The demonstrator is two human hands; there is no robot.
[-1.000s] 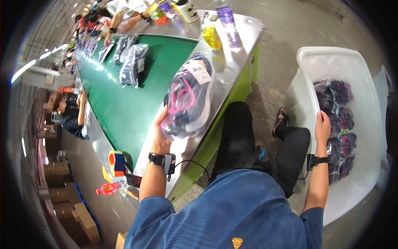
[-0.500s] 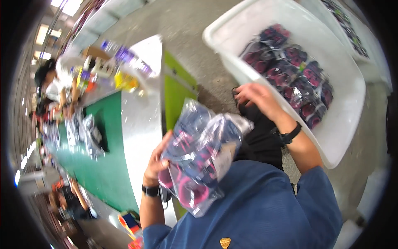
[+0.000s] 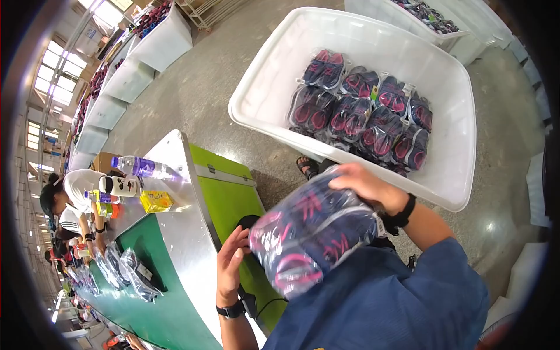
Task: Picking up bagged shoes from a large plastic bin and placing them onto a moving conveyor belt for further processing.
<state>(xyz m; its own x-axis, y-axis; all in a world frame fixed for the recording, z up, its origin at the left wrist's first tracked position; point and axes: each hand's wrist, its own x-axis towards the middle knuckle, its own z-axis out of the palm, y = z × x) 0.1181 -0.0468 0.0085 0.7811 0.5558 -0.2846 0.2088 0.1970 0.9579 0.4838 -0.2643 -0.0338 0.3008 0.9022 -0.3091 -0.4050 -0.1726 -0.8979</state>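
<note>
A pair of navy and pink shoes in a clear plastic bag [image 3: 315,233] is held tilted in front of my torso. My right hand [image 3: 370,188] grips the bag's far right end, fingers over the top and the thumb hidden. Just off the bag's left end, my left hand [image 3: 230,262] is open, its fingers apart and curved toward the plastic. I cannot tell whether its fingertips touch the bag. Beyond my right hand stands a large white tub [image 3: 262,96], holding several similar bagged pairs of shoes [image 3: 350,116] laid in rows.
To the left runs a metal-edged table [image 3: 184,233] with a green surface. On it are a bottle [image 3: 143,168], a yellow packet [image 3: 156,201] and clear bags [image 3: 137,274]. Other people work farther along. More white tubs [image 3: 160,46] line the far left; another [image 3: 402,17] stands behind mine.
The bagged shoes moved from my left hand to my right and swung up and rightward. My left hand let go. My right hand came down onto the bag. The view shifted, showing more of the tub.
</note>
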